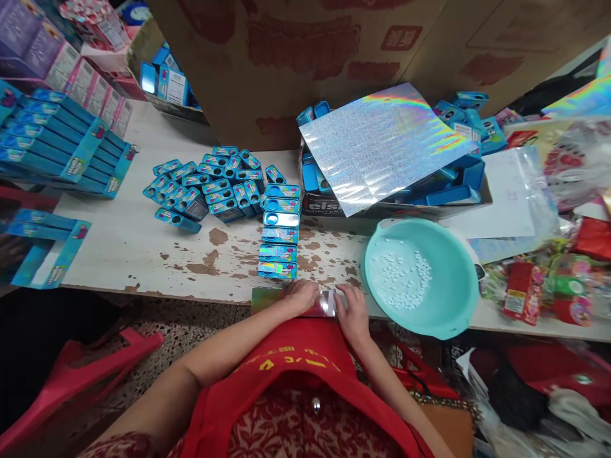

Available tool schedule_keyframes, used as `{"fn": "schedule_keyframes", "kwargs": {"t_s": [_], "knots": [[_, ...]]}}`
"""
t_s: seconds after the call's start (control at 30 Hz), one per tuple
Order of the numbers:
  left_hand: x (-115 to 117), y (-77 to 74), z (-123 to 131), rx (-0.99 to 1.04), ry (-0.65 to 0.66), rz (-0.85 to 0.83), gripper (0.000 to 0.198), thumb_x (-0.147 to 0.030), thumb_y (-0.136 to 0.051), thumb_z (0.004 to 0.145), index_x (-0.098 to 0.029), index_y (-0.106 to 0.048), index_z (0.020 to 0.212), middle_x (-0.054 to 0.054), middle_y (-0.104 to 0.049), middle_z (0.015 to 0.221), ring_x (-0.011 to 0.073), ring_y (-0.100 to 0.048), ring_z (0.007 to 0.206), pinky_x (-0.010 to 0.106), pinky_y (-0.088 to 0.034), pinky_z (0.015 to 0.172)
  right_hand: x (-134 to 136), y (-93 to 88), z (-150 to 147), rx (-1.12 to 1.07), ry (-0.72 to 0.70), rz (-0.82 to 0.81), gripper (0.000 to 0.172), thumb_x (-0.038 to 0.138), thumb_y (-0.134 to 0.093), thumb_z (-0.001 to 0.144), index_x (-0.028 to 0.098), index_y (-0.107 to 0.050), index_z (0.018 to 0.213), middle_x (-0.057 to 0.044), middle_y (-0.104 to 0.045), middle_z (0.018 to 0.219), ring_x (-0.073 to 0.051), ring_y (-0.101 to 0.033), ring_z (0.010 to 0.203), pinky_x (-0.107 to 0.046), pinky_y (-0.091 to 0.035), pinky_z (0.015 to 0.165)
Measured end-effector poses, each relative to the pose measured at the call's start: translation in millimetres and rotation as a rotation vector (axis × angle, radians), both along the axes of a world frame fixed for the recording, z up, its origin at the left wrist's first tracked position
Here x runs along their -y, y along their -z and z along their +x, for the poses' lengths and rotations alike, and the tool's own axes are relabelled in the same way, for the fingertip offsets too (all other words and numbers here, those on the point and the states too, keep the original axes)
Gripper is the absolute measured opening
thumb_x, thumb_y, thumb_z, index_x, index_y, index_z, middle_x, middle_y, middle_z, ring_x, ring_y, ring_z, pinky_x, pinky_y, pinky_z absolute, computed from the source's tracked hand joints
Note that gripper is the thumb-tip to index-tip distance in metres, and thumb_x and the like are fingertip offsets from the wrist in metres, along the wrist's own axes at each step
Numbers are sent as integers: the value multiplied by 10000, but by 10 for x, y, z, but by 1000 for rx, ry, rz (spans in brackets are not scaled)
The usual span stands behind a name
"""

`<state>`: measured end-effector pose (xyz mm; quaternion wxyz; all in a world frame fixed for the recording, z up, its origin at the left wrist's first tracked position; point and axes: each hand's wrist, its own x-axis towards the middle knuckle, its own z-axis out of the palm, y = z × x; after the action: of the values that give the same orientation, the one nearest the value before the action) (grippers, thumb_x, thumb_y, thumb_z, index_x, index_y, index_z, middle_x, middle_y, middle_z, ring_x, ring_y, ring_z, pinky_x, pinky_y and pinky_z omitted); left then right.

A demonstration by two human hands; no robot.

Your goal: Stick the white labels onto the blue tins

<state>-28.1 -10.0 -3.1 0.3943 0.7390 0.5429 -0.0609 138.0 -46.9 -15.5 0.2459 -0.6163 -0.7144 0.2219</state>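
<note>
A strip of shiny holographic sheet [267, 299] lies across the table's front edge, close to my body. My left hand [303, 296] is on top of it with fingers curled over its middle. At the strip's right end, beside a pale bright patch, my right hand [352, 310] grips the edge with bent fingers; its fingertips are partly hidden. Just beyond my hands, a column of small blue tins [278, 253] printed with lettering runs away from me. More blue tins [217, 184] stand upright in a loose cluster to the left.
A turquoise basin [458, 292] holding small white candies sits at the right. Behind it, a carton [334, 207] of blue tins is partly covered by a large holographic sheet [382, 143]. Blue display boxes [62, 146] stand at left, near a pink chair [71, 375].
</note>
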Motion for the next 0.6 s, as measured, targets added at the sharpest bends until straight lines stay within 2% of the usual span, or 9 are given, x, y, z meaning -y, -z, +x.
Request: {"fn": "schedule_keyframes", "kwargs": {"t_s": [0.13,0.23,0.4,0.47,0.6], "knots": [[7,-53,-34,-21,25,-20,295,-248,-368,912,-165,-651,915,98,-683,974,226,-598,992,350,-399,890,141,109,-82,345,-172,143,301,252,-474,900,219,-586,1178,-111,-588,1230,-291,-478,1155,-457,-390,931],[-37,-78,0,-47,16,-52,316,-267,-364,912,-161,-659,871,98,-690,945,221,-616,940,343,-412,860,289,182,-84,442,-230,177,357,219,-464,904,201,-536,1254,-107,-547,1308,-302,-412,1244,-469,-341,982],[-94,-41,26,-42,8,-84,277,-259,-400,883,-169,-662,879,89,-693,953,216,-618,926,311,-422,805,416,206,48,415,-247,180,324,237,-426,924,168,-551,1214,-123,-539,1311,-283,-418,1248,-430,-389,954],[-91,-27,24,-22,17,-84,286,-267,-393,886,-170,-662,881,88,-692,964,217,-615,934,312,-417,810,375,196,77,359,-234,169,308,261,-434,922,171,-560,1189,-129,-554,1283,-264,-448,1220,-410,-413,938],[-84,-16,21,11,30,-74,291,-271,-385,890,-176,-660,907,85,-691,979,221,-608,948,334,-399,850,234,202,44,318,-205,129,384,286,-430,921,187,-494,1286,-144,-559,1269,-259,-493,1169,-422,-435,917]]}}
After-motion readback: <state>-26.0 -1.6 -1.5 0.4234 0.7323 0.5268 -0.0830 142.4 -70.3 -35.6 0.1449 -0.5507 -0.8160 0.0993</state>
